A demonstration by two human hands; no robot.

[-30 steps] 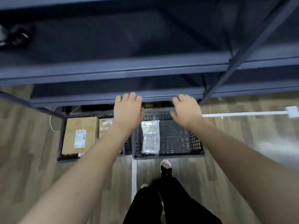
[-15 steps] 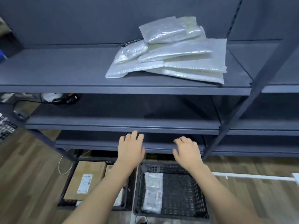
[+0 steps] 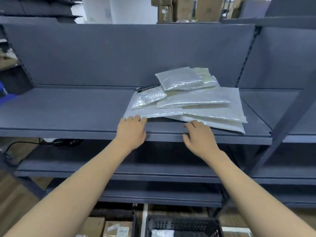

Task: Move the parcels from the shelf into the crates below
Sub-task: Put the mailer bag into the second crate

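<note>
A pile of several silvery plastic parcels (image 3: 191,101) lies on the dark blue shelf (image 3: 68,113), right of its middle. My left hand (image 3: 130,131) reaches over the shelf's front edge, its fingertips touching the near left corner of the lowest parcel. My right hand (image 3: 199,136) hovers at the shelf edge with fingers loosely spread, its tips at the near edge of another parcel. Neither hand grips anything. Below, a black crate (image 3: 183,223) holds one white parcel (image 3: 162,233).
Left of the black crate, brown cardboard boxes (image 3: 118,229) fill another crate. Two lower shelf boards (image 3: 153,171) lie between the top shelf and the crates. A slanted upright post (image 3: 290,115) stands at the right. A black cable (image 3: 20,142) runs at the left.
The view has risen from the crates to the top shelf. Both hands have gone up from above the crates to the front edge of the shelf with the parcels.
</note>
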